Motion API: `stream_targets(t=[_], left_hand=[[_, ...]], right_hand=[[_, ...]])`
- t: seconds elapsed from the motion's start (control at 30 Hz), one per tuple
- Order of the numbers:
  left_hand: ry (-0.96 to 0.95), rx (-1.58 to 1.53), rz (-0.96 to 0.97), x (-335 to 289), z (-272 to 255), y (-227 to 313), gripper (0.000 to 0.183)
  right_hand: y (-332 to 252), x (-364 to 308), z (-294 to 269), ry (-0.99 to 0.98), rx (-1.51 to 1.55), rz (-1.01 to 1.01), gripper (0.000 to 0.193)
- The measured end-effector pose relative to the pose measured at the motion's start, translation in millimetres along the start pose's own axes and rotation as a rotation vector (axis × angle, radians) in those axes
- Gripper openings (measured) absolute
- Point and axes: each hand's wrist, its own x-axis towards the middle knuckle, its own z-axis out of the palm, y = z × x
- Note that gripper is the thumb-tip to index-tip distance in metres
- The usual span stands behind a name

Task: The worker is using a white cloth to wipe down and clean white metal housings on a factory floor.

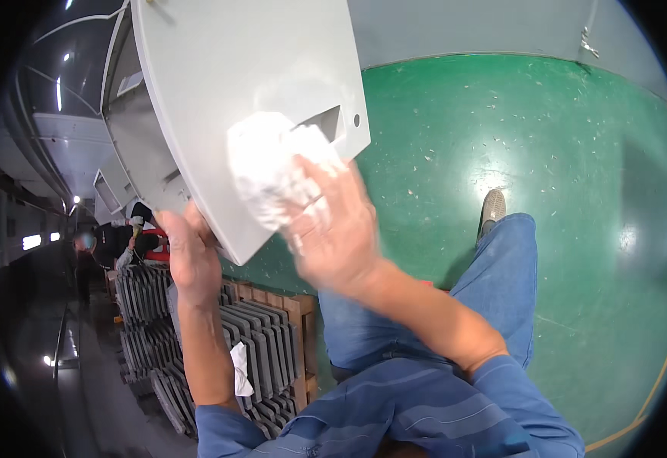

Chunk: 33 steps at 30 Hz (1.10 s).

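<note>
A large light-grey panel (249,61) tilts in front of me, with a rectangular cutout and a small round hole close to its right edge. My right hand (337,229), slightly blurred by motion, presses a bunched white cloth (261,168) against the panel's face beside the cutout. On the panel's lower left, my left hand (192,256) grips the edge. Its fingertips are partly hidden there.
Below left, dark grey slatted parts (261,336) are stacked on a wooden pallet (301,320), with a white rag (240,369) among them. Another person (116,240) works farther left. The green floor (578,191) carries scattered small bits and a yellow line.
</note>
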Motion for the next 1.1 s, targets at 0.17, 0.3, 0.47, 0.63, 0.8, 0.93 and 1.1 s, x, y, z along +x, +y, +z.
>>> stream_targets(t=[0.17, 0.3, 0.47, 0.63, 0.8, 0.93, 1.1], left_hand=[[0.229, 0.024, 0.135, 6.1, 50.2, 17.9, 0.087], [-0.12, 0.046, 0.005, -2.8, 15.7, 21.4, 0.102], [-0.091, 0.162, 0.064, -1.9, 19.3, 12.1, 0.096], [-0.026, 0.097, 0.054, -1.4, 23.9, 2.9, 0.091], [0.014, 0.011, 0.077, 8.4, 32.6, 15.5, 0.093], [-0.043, 0.132, 0.054, 7.3, 16.8, 13.2, 0.093], [0.045, 0.147, 0.066, 10.6, 18.7, -5.4, 0.089]], right_hand=[[-36.7, 44.2, 31.7, 0.091, -0.26, -0.553, 0.052], [53.9, 66.1, 22.4, 0.243, -0.525, -0.335, 0.042], [181.4, 58.4, -68.1, 0.143, -0.295, 0.689, 0.036], [6.2, 71.7, -9.6, 0.134, -0.476, -0.375, 0.048], [-1.6, 107.6, 47.2, 0.236, -0.389, -0.464, 0.053], [162.1, 118.3, -16.8, -0.133, -0.811, 0.106, 0.029], [192.4, 64.6, -38.7, 0.049, 0.446, 0.918, 0.033]])
